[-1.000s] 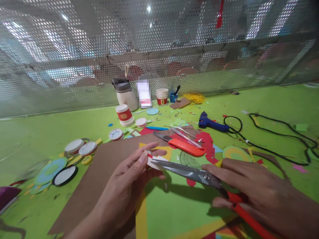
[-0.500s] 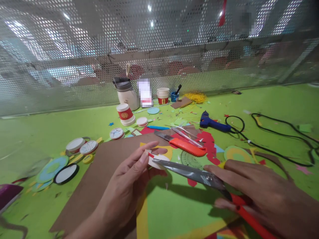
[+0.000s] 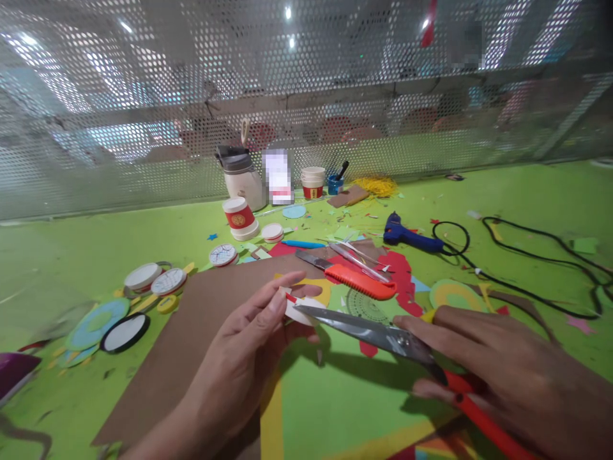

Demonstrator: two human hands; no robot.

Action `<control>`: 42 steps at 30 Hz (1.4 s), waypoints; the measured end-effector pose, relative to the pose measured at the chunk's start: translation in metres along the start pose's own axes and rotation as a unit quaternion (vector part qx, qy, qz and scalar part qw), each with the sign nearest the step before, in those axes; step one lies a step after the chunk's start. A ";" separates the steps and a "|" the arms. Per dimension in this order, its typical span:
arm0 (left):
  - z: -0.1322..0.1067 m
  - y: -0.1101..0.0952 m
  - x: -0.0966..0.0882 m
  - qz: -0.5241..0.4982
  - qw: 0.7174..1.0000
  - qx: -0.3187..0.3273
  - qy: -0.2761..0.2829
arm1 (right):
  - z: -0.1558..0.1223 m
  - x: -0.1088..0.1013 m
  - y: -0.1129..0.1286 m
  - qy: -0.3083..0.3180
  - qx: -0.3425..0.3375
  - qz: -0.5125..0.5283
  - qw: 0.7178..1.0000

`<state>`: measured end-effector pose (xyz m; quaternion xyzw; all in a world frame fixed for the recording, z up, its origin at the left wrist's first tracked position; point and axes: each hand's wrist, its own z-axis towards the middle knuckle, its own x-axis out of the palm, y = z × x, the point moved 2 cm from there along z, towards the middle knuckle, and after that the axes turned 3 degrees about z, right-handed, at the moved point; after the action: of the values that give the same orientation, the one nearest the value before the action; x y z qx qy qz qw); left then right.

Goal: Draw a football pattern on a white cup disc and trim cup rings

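Observation:
My left hand [image 3: 261,329] pinches a small piece of white paper [image 3: 302,315] with a red patch near the thumb. Scissors [image 3: 378,333] with red handles are in my right hand [image 3: 498,358], fingers wrapped around the grips. Their blades look closed or nearly so, and the tips lie over the white piece. Below both hands is a green sheet with a yellow border [image 3: 335,409], on top of brown cardboard [image 3: 191,338]. Just beyond the blades lies an orange utility knife [image 3: 361,282] with its blade out.
A blue glue gun [image 3: 412,236] with a looping black cord lies at right. Paper cups [image 3: 313,184], a white jug [image 3: 243,185] and a red-and-white cup [image 3: 239,219] stand toward the perforated metal screen [image 3: 306,83]. Round lids [image 3: 168,281] and paper rings are at left.
Both hands keep nearly the same pose, with the scissor tips still at the white paper. A small scrap beneath the blades is slightly lower. The view has shifted very little.

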<state>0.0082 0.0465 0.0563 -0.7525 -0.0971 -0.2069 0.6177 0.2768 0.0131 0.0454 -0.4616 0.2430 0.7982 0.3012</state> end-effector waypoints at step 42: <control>0.009 -0.006 -0.010 -0.072 0.997 0.012 -0.035 | 0.011 -0.007 0.004 -0.062 0.035 -0.001 0.997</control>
<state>-0.0012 0.0571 0.0563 -0.7426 -0.1749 -0.2231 0.6067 0.2703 0.0155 0.0570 -0.4010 0.2514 0.8157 0.3327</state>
